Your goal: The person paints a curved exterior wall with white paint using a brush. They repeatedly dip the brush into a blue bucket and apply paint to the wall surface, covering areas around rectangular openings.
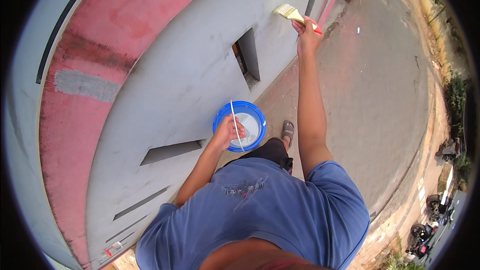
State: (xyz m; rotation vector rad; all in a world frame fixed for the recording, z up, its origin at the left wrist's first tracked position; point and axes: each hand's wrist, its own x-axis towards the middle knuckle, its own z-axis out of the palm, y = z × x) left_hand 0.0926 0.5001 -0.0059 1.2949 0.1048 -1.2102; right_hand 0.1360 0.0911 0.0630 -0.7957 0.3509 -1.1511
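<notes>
My right hand (309, 39) grips a wide paintbrush (295, 15) by its pale, red-ended handle. Its bristles are at the grey-white wall (187, 78), seemingly against it. From my left hand (226, 132) hangs a blue plastic bucket (260, 114) by its thin white bail handle (233, 111), which crosses the fingers. Pale liquid, apparently paint (252, 124), covers the bucket's bottom. The bucket is close beside the wall, in front of my body.
Slanted window recesses (252, 60) cut into the wall, and a weathered pink band (112, 15) runs along it. Concrete pavement (360, 101) stretches to the right. My sandalled foot (288, 131) stands near the bucket. Parked motorcycles (420, 232) are at the far right.
</notes>
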